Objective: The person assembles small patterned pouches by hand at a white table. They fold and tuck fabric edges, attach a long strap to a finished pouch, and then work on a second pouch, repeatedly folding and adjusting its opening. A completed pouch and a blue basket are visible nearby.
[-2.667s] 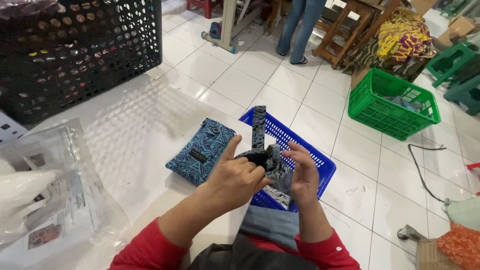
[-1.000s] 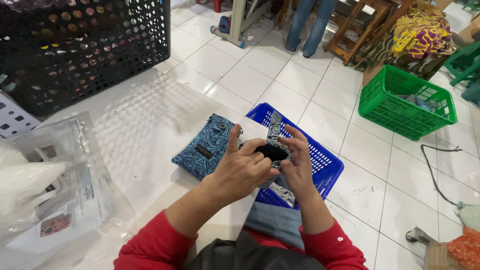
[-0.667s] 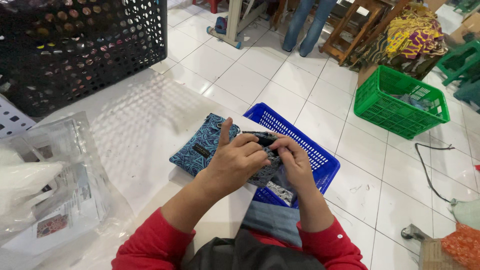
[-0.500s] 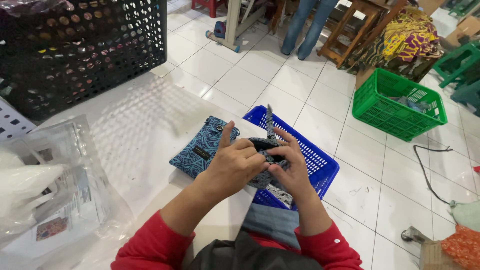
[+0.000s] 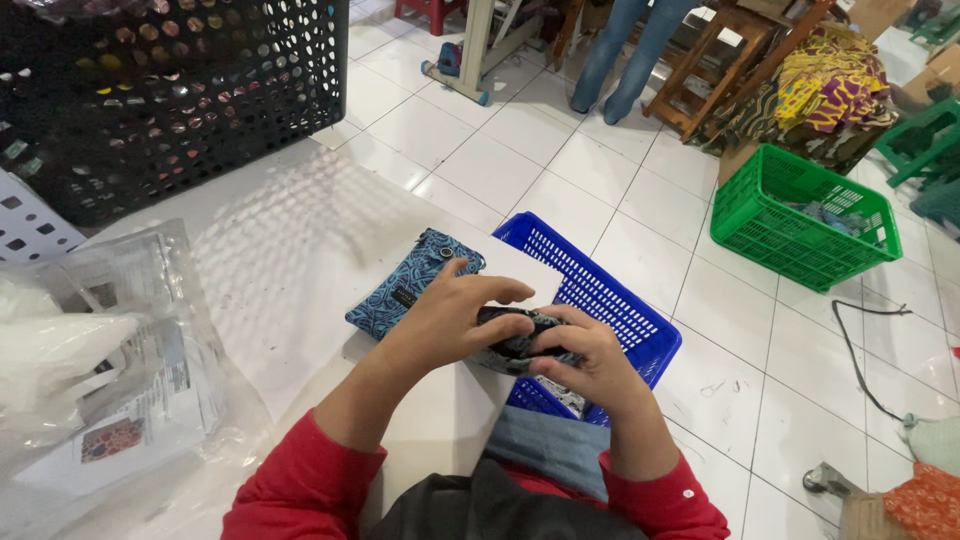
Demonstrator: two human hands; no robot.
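Both of my hands close around a small dark patterned fabric pouch [image 5: 520,340] at the edge of the white table [image 5: 290,250]. My left hand [image 5: 455,315] covers its top, fingers spread over it. From the right, my right hand [image 5: 590,360] pinches it with thumb and fingers. A blue patterned pouch [image 5: 405,285] lies flat on the table just left of my hands. Right below the hands, a blue plastic basket [image 5: 610,300] stands on the floor with more fabric pieces inside.
A large black perforated crate [image 5: 160,90] fills the table's far left. Clear plastic bags with printed cards [image 5: 110,370] lie at the near left. A green basket [image 5: 800,215] sits on the tiled floor, and a person's legs [image 5: 625,45] stand by wooden stools.
The strap that stood up from the dark pouch has been folded down. My hands now press the pouch into a compact bundle, lower and closer to the table edge.
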